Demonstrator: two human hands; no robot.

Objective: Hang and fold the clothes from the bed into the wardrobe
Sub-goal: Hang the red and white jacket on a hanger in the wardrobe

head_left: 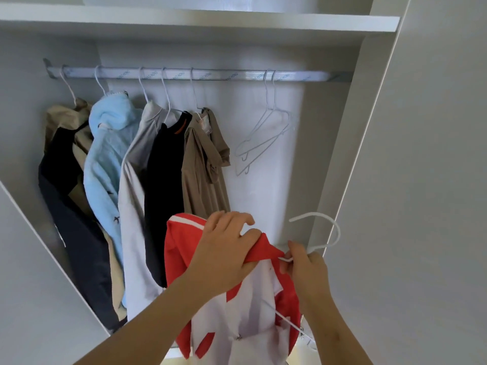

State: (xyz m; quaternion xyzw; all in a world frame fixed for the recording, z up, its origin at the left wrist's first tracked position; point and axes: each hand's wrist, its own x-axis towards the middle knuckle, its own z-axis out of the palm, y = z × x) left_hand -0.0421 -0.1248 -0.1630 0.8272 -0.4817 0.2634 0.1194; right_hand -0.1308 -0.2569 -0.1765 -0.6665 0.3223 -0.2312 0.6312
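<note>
The left hand (226, 248) grips the red and white top (245, 312) at its shoulder, fingers curled over a bunch of red cloth. The right hand (305, 270) pinches the neck of a white wire hanger (338, 231) just below its hook, which curves up to the right, close to the wardrobe's (237, 22) side panel. The top hangs down between the two forearms, in front of the open wardrobe and below the rail (224, 75). A stretch of the hanger's wire shows low on the top's right side; it seems to run inside the cloth, though the folds hide most of it. On the rail hang a beige and navy jacket (68, 180), a light blue fleece (108, 154), a grey shirt (134, 193), a black shirt (163, 167) and a tan shirt (203, 167), packed side by side. Two empty hangers (266, 135) hang together further right.
</note>
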